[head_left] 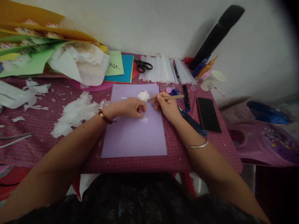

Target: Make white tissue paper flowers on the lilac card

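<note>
A purple sheet of paper (133, 137) lies on the table in front of me, bearing a fluffy white paper cluster (143, 95) near its top. My left hand (134, 107) rests over the sheet below the cluster, fingers curled together; anything in them is hidden. In a pencil grip, my right hand (167, 105) holds a thin wooden-handled tool (174, 97) at the sheet's right edge. The tool's tip points at the cluster, though its shape is too blurred to name. A small white scrap (144, 119) sits just below my left fingers.
Torn white paper (74, 113) is heaped on the left. Black scissors (143, 65) and white strips (158, 70) lie at the back. A phone (208, 115), blue pens (192, 122), a black marker (186, 98) and a paper cup (213, 80) stand or lie rightward.
</note>
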`<action>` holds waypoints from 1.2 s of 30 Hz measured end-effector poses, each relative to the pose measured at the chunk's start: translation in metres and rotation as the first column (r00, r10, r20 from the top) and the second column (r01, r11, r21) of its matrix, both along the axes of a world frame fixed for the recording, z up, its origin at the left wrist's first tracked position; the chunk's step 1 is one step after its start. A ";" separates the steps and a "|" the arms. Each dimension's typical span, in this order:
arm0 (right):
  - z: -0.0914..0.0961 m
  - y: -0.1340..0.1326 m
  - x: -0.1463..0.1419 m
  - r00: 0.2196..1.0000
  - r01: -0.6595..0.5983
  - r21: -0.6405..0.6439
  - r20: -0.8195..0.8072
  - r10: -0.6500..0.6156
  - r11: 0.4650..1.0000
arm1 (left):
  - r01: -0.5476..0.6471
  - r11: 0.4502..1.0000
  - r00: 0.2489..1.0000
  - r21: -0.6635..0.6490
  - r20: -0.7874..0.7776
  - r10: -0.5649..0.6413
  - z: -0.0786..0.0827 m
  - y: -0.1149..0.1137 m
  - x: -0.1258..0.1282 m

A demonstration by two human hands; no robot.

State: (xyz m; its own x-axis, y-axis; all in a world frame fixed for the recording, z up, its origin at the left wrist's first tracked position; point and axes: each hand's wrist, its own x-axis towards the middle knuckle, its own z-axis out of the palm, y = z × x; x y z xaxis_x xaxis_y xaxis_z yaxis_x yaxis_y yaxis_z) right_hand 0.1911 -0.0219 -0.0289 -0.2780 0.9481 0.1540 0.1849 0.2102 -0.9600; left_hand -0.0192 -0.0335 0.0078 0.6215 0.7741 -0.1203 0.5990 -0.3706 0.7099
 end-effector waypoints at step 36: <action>0.009 -0.015 -0.010 0.977 -0.212 0.079 0.007 0.212 0.974 | -0.183 0.949 0.788 -0.255 0.540 0.297 -0.005 -0.004 0.016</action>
